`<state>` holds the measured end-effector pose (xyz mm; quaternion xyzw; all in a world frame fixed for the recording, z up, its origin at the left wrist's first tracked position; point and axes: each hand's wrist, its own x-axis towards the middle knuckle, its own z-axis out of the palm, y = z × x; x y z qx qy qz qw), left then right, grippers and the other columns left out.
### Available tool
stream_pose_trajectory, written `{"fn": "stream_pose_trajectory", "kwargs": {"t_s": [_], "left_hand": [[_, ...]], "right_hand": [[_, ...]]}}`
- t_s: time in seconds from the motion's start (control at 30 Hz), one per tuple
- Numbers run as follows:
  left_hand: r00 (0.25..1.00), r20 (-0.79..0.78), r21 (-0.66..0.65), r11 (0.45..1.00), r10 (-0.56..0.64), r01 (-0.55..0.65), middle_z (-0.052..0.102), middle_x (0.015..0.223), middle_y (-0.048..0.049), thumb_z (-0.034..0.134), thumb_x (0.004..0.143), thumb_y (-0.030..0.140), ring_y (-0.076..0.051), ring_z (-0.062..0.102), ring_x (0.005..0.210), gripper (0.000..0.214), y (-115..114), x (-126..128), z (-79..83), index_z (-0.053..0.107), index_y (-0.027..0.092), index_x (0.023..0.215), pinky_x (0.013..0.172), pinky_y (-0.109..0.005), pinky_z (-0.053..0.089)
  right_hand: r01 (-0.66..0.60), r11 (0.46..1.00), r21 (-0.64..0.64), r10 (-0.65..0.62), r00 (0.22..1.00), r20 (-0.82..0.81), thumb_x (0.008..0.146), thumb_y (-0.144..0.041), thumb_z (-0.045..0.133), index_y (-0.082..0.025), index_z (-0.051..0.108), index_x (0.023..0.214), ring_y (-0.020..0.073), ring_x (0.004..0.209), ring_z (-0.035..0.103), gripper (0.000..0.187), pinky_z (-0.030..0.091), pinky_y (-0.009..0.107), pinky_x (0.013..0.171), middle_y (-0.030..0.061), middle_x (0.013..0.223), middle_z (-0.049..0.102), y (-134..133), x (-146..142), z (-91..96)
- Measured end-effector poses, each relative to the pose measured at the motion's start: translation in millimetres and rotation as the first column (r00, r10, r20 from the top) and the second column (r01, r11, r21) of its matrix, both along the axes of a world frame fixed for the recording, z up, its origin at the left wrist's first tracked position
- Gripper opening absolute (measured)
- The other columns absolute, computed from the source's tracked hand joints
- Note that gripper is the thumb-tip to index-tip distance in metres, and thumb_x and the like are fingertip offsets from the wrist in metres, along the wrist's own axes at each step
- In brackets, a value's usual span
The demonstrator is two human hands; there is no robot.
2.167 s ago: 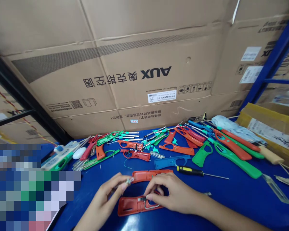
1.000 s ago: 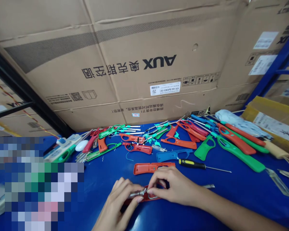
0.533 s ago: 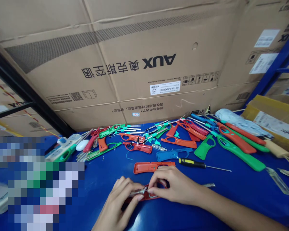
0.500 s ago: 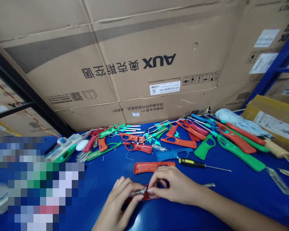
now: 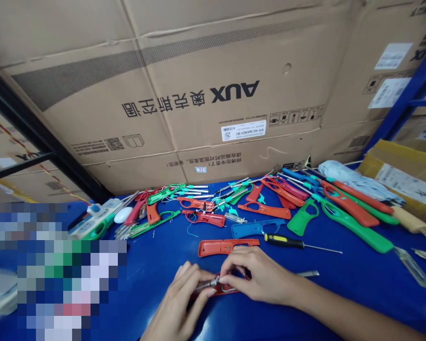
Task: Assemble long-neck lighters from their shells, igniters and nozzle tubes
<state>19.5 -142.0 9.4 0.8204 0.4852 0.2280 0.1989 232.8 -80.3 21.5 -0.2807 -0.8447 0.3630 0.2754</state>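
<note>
My left hand [image 5: 179, 308] pinches a small silver metal part [image 5: 208, 284] and holds it against a red plastic shell half [image 5: 224, 288] lying on the blue table [image 5: 341, 284]. My right hand [image 5: 259, 277] rests on the same shell, its fingertips closed on the part's end and a thin wire. Both hands hide most of the shell. A second red shell half [image 5: 227, 246] lies just behind them.
A yellow-and-black screwdriver [image 5: 291, 243] lies to the right of the hands, a blue shell half [image 5: 255, 228] behind it. Red, green and blue lighter bodies [image 5: 348, 218] and metal tubes crowd the table's back. Large cardboard boxes [image 5: 199, 94] stand behind. A blue rack post [image 5: 401, 99] rises at right.
My left hand came from the left with the metal part and now holds it on the near shell at my right fingertips. In the last second both hands barely moved.
</note>
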Motion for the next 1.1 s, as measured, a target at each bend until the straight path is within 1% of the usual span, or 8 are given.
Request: {"fn": "stream_pose_trajectory", "kwargs": {"t_s": [0.17,0.37,0.5,0.57,0.63,0.73,0.93,1.1], "left_hand": [[1.0,0.021,0.022,1.0,-0.02,0.02,0.068,0.098,-0.0003,0.046,0.094,0.023,-0.016,0.065,0.093,0.017,0,4,2.5,0.054,0.027,0.109,0.107,-0.045,0.034],[0.999,0.027,0.033,0.999,-0.034,0.033,0.067,0.094,0.0016,0.046,0.094,0.022,-0.015,0.065,0.089,0.016,0,4,1.8,0.054,0.027,0.107,0.105,-0.04,0.037],[1.0,-0.015,0.074,0.997,-0.019,0.02,0.067,0.099,0.0011,0.048,0.094,0.023,-0.016,0.063,0.095,0.02,-1,-1,0.1,0.053,0.028,0.113,0.106,-0.04,0.035],[0.998,-0.056,0.07,0.998,0.0,0.004,0.066,0.099,0.0005,0.05,0.093,0.024,-0.017,0.061,0.095,0.019,0,-3,1.7,0.055,0.028,0.111,0.1,-0.039,0.039],[0.996,-0.084,0.064,0.998,0.005,0.001,0.065,0.097,-0.0005,0.05,0.093,0.025,-0.018,0.059,0.092,0.016,0,-5,5.0,0.057,0.028,0.107,0.089,-0.034,0.044],[0.996,-0.089,0.092,0.996,-0.004,0.012,0.063,0.097,-0.0024,0.052,0.092,0.025,-0.018,0.058,0.09,0.016,1,-6,9.8,0.06,0.028,0.106,0.08,-0.03,0.046],[0.993,-0.118,0.123,0.992,-0.013,0.027,0.066,0.099,-0.0019,0.056,0.09,0.026,-0.018,0.059,0.092,0.022,-4,-8,10.4,0.059,0.029,0.111,0.083,-0.03,0.046],[0.989,-0.14,0.175,0.984,0.043,-0.018,0.068,0.104,-0.0023,0.061,0.086,0.031,-0.021,0.061,0.097,0.029,-7,-8,9.4,0.059,0.03,0.116,0.091,-0.034,0.044]], "right_hand": [[0.002,1.0,0.02,-0.002,1.0,0.008,0.083,-0.021,0.061,-0.019,0.069,0.084,0.0108,0.06,0.052,0.008,0.04,0.021,0.058,-0.0007,0.072,0.066,0,1,-1.1],[0.001,0.999,0.05,-0.001,1.0,0.003,0.083,-0.019,0.061,-0.018,0.069,0.083,0.0105,0.058,0.051,0.009,0.039,0.021,0.057,-0.0006,0.069,0.065,-1,-1,-2.9],[-0.01,0.997,0.07,0.011,1.0,-0.016,0.083,-0.021,0.062,-0.018,0.069,0.082,0.0104,0.059,0.052,0.008,0.04,0.021,0.06,-0.0012,0.068,0.064,0,0,-1.3],[-0.018,0.997,0.078,0.018,1.0,-0.008,0.082,-0.025,0.065,-0.019,0.069,0.081,0.0111,0.064,0.054,0.007,0.041,0.021,0.062,-0.0015,0.07,0.064,1,2,0.7],[0.008,0.997,0.074,-0.008,1.0,0.001,0.08,-0.028,0.068,-0.019,0.067,0.081,0.0118,0.067,0.055,0.01,0.041,0.022,0.064,-0.0016,0.073,0.064,2,3,3.1],[0.039,0.996,0.083,-0.04,0.999,0.02,0.081,-0.03,0.067,-0.019,0.064,0.082,0.012,0.07,0.055,0.012,0.041,0.022,0.066,-0.0012,0.075,0.063,2,4,5.8],[-0.03,0.986,0.165,0.02,0.998,0.061,0.083,-0.023,0.062,-0.019,0.064,0.084,0.0134,0.079,0.058,0.005,0.042,0.024,0.075,0.0005,0.083,0.066,2,4,4.3],[-0.063,0.98,0.188,0.047,0.995,0.089,0.084,-0.022,0.06,-0.02,0.064,0.085,0.0138,0.079,0.06,0.004,0.043,0.026,0.079,0.0004,0.084,0.067,2,4,1.3]]}}
